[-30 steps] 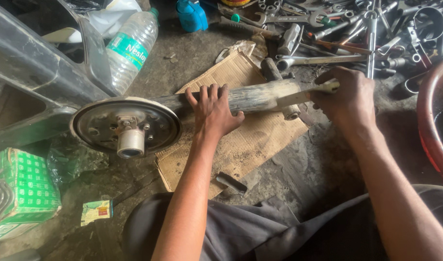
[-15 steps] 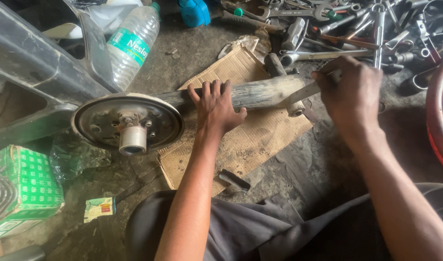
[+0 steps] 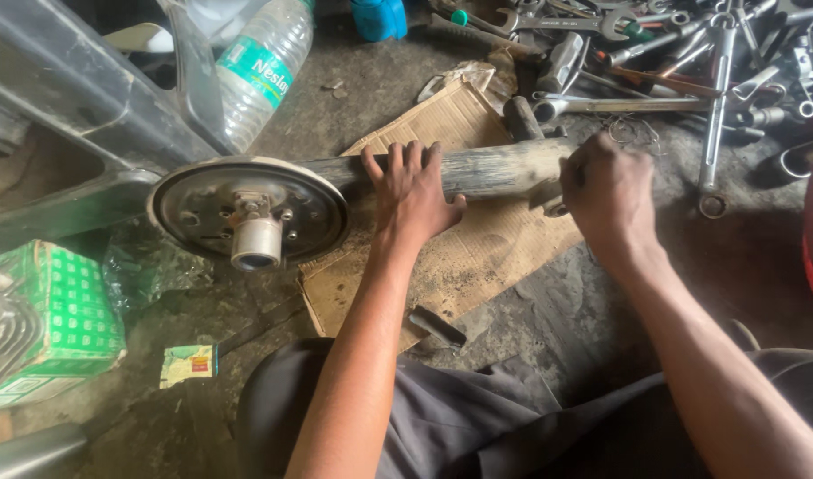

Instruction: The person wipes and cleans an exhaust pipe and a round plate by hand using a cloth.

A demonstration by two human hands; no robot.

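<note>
1. Two bare hands work on a long, grimy axle tube [image 3: 499, 168] lying across a torn sheet of cardboard [image 3: 477, 257] on a dirty workshop floor.
2. At the tube's left end sits a round metal backing plate [image 3: 247, 208] with a short hub stub facing the viewer.
3. Left hand [image 3: 412, 191] lies flat on the tube's middle, fingers spread apart, pressing it down.
4. Right hand [image 3: 608, 191] is curled closed around the tube's right end; what it grips is hidden.
5. Far right lies a heap of spanners [image 3: 690, 62]; far left, a plastic water bottle [image 3: 260, 75]; near left, a green box [image 3: 56, 324].
6. Judged step: steadying the tube while working its right end, which calls for firm downward pressure.
</note>
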